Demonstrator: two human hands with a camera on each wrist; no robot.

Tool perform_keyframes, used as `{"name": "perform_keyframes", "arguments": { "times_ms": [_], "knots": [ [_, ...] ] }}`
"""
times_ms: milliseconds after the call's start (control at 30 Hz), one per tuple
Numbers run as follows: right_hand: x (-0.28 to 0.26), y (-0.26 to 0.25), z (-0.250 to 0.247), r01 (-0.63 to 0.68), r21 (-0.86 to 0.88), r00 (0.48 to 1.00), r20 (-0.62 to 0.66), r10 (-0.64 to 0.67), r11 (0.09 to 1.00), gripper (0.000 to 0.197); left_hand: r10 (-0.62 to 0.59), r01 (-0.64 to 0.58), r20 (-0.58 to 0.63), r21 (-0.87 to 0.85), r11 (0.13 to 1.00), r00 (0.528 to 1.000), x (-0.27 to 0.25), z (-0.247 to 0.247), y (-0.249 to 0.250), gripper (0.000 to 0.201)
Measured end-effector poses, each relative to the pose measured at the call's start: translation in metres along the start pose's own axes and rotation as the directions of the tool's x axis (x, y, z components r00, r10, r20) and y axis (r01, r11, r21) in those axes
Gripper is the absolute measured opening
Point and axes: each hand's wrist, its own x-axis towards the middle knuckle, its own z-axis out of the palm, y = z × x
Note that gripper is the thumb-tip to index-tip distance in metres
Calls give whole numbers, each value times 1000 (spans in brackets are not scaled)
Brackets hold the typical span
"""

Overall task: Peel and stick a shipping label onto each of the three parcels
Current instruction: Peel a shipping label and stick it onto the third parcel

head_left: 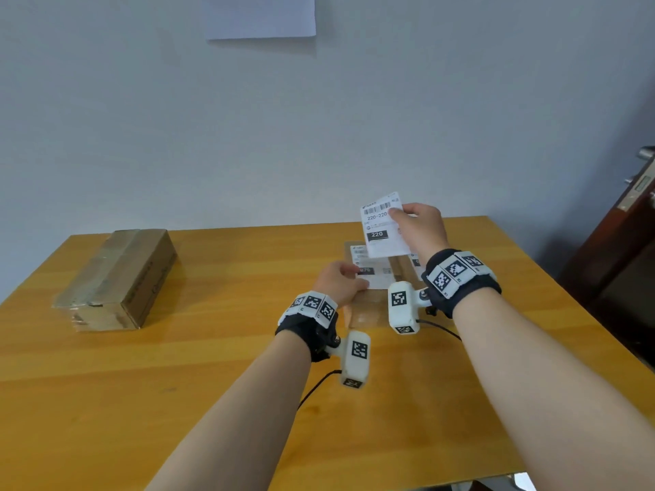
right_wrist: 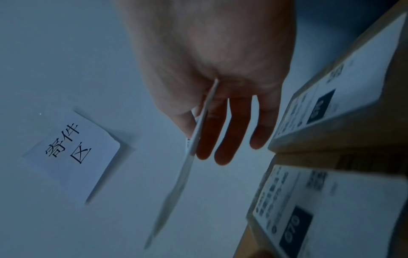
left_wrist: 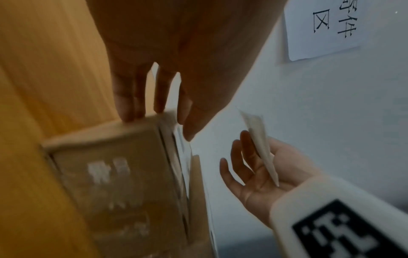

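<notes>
On the desk (head_left: 227,366) we find one box (head_left: 117,278) at ten o'clock, well apart from the parcels. At one o'clock sit two parcels (head_left: 368,306), touching side by side, each with a label (head_left: 372,274) stuck on top. Our left hand (head_left: 340,281) rests on the nearer parcel's left edge. Our right hand (head_left: 421,226) is above the parcels, holding a loose label (head_left: 382,225) clear of them. Behind the desk, at twelve o'clock, a sheet (head_left: 260,15) hangs on the wall (head_left: 141,118). A door (head_left: 631,221) stands at three o'clock.
</notes>
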Motion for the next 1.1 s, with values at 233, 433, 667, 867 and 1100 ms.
{"name": "perform_keyframes", "arguments": {
  "times_ms": [233,433,667,867,1100],
  "knots": [
    [-15,-1,33,-117,-34,968,218,121,993,11,33,-58,-329,-66,996,944,2,-80,-13,35],
    [-32,-4,82,-223,-26,933,285,221,975,8,-155,352,-628,201,914,762,-14,-202,-61,64],
    [-42,3,130,-230,-132,904,339,262,964,11,-231,550,-712,254,796,663,-36,-282,-111,84],
    [-53,3,144,-310,-92,880,348,322,946,16,-271,583,-711,236,777,649,-47,-288,-136,71],
    [-57,-4,134,-302,-30,885,363,292,953,12,-257,545,-667,264,796,699,-52,-262,-114,45]
  ]
}}
